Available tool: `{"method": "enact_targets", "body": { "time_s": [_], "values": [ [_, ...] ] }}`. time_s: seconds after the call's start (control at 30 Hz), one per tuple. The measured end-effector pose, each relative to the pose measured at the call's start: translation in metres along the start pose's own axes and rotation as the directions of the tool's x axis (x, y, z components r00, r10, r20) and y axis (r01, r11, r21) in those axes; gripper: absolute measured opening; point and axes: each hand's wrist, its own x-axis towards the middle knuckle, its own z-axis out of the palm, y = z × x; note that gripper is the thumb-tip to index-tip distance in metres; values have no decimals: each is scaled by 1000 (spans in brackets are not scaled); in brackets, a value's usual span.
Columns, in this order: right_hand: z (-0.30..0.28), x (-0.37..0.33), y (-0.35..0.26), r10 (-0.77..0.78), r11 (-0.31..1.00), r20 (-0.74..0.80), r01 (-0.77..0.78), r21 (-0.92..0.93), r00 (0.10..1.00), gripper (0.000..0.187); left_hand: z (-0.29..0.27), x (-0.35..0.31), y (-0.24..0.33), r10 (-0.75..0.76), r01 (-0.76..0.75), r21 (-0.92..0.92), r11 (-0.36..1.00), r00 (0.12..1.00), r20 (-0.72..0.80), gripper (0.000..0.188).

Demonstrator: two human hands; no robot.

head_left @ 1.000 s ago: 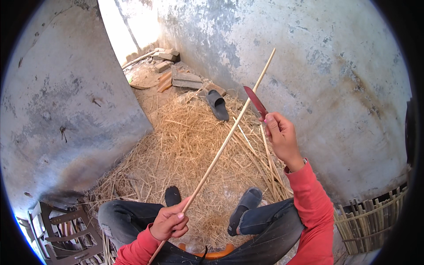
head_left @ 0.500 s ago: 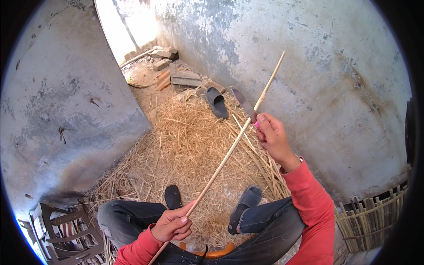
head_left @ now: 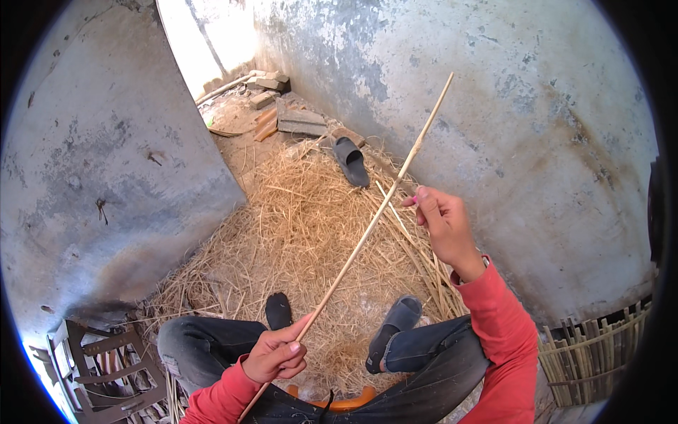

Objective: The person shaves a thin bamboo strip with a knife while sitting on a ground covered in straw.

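Observation:
A long, thin pale wooden stick slants from my lap up to the far right, with a small knot in its upper part. My left hand is closed around its lower part, thumb along the top. In my closed right hand is a knife, of which the pink handle peeps out between the fingers. The blade is turned nearly edge-on beside the stick, just below the knot, and is hard to make out. Whether it touches the wood I cannot tell.
Straw-like shavings cover the ground between my feet. A loose grey slipper lies beyond, near bricks. Cut sticks lie to the right. Walls close in both sides; a slatted basket and a dark frame stand nearby.
My right hand has turned the knife, so its broad blade face no longer shows. The hand sits slightly lower and farther right. My left hand keeps its hold on the stick.

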Motion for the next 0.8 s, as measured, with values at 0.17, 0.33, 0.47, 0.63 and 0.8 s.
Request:
{"method": "enact_targets", "body": {
  "time_s": [0.17,0.33,0.47,0.63,0.8],
  "values": [
    [19,-21,-18,-70,951,210,129,-280,975,50,0,1,1,-3,3,-61,998,1000,0,54],
    [48,-42,-16,-138,883,378,286,-371,915,53,-2,-1,-1,11,-13,-45,999,999,-33,54],
    [50,-38,-16,-230,824,341,369,-430,911,54,-1,-1,0,42,-42,-1,999,995,-96,52],
    [41,-16,3,-210,840,245,303,-451,947,56,-5,-5,0,42,-46,-37,998,995,-92,51],
    [23,5,25,-155,813,44,152,-562,987,56,-8,-5,-3,12,-21,-91,996,995,-102,51]
  ]
}}
